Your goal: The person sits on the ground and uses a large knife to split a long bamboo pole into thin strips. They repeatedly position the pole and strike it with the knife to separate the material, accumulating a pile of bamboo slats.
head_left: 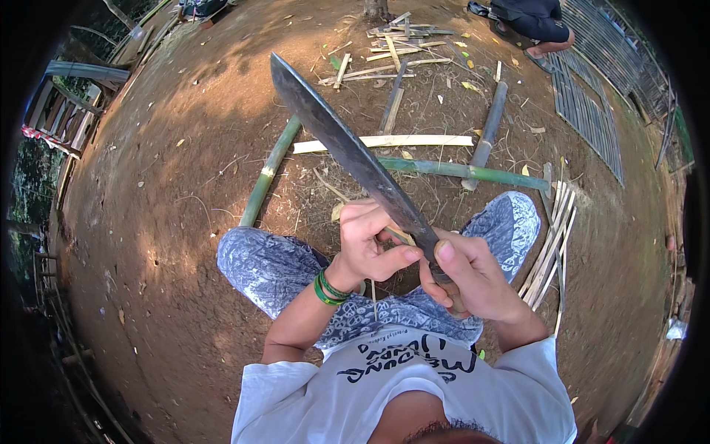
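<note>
A long machete [347,154] with a dark, broad blade slants up and to the left across the middle. My right hand [477,275] is closed round its handle, the thumb pressed near the base of the blade. Beside it, my left hand [370,244] is closed on a narrow bamboo strip [400,235], whose end meets the blade just above the handle. The fingers hide much of this strip. Both hands are over my lap, between my bent knees in blue-grey patterned trousers [270,266].
Green bamboo poles [270,174] and a pale split bamboo length [414,140] lie ahead on the brown soil. Several bamboo strips [551,255] rest by my right knee, and more are piled [392,55] farther off. A slatted bamboo panel [588,111] and a crouching person [536,29] are at the far right.
</note>
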Demonstrator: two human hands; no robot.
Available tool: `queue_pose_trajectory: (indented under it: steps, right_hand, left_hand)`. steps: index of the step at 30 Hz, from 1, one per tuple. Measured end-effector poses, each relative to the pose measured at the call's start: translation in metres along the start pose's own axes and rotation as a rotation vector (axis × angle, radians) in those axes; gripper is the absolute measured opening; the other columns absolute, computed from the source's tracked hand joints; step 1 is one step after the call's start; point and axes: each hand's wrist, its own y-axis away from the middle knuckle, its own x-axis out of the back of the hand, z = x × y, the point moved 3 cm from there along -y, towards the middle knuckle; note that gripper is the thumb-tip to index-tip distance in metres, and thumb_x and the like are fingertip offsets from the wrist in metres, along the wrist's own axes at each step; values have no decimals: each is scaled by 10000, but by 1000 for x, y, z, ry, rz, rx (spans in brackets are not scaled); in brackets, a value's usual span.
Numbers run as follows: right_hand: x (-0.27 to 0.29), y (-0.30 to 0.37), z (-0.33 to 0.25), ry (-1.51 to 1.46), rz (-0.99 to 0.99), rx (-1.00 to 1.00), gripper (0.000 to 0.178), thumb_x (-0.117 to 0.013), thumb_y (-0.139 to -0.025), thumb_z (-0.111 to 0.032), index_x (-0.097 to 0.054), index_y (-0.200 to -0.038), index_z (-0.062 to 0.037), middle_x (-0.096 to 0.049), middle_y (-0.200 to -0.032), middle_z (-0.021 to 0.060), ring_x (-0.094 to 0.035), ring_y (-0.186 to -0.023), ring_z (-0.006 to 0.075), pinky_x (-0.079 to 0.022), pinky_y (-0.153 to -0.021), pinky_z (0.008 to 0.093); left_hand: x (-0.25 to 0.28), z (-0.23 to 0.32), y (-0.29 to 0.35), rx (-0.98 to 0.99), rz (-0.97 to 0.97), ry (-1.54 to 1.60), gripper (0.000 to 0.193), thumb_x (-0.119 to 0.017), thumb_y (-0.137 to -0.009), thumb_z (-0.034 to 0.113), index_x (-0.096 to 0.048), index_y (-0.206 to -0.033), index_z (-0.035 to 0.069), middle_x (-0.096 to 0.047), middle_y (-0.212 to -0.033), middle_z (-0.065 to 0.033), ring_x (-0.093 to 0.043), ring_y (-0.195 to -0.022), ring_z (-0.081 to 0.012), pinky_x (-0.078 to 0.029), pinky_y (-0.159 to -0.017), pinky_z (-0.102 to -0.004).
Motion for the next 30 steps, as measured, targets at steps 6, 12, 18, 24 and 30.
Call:
queue_pose_trajectory:
  steps: [6,12,18,24,30]
  right_hand:
    - [5,0,2,-23,-6,-8,476,-370,-1094,-331,-547,-1373,12,-502,-571,-16,-439,-476,29,-361,-465,212]
    - [7,-1,17,55,35,221,475,-433,-1070,-362,-534,-1373,-11,-494,-581,14,-463,-502,67,-390,-466,263]
    - [7,4,14,235,-46,234,560,-403,-1067,-383,-472,-1447,23,-498,-572,20,-483,-462,115,-392,-480,308]
    - [8,10,21,301,35,292,564,-425,-1058,-384,-526,-1382,66,-503,-553,32,-524,-463,111,-396,-456,291]
    - [8,8,18,224,15,232,414,-500,-1037,-230,-568,-1374,-1,-489,-525,80,-511,-428,146,-393,-455,312]
  left_hand:
    - [-1,1,2,35,-18,-86,460,-771,-772,479,-723,-809,23,-531,-551,-17,-485,-450,-149,-339,-460,-298]
    - [-4,-5,6,94,-6,55,521,-726,-808,520,-650,-729,11,-584,-655,-82,-563,-579,-237,-401,-558,-328]
    - [-7,4,17,189,30,10,583,-718,-830,578,-586,-646,41,-549,-636,-47,-537,-592,-205,-379,-616,-346]
    - [-13,0,21,114,91,32,545,-796,-771,548,-596,-659,53,-546,-608,-28,-519,-566,-194,-357,-621,-344]
    - [-7,-4,28,128,91,28,508,-833,-718,517,-638,-676,50,-600,-632,-26,-536,-583,-190,-365,-674,-348]
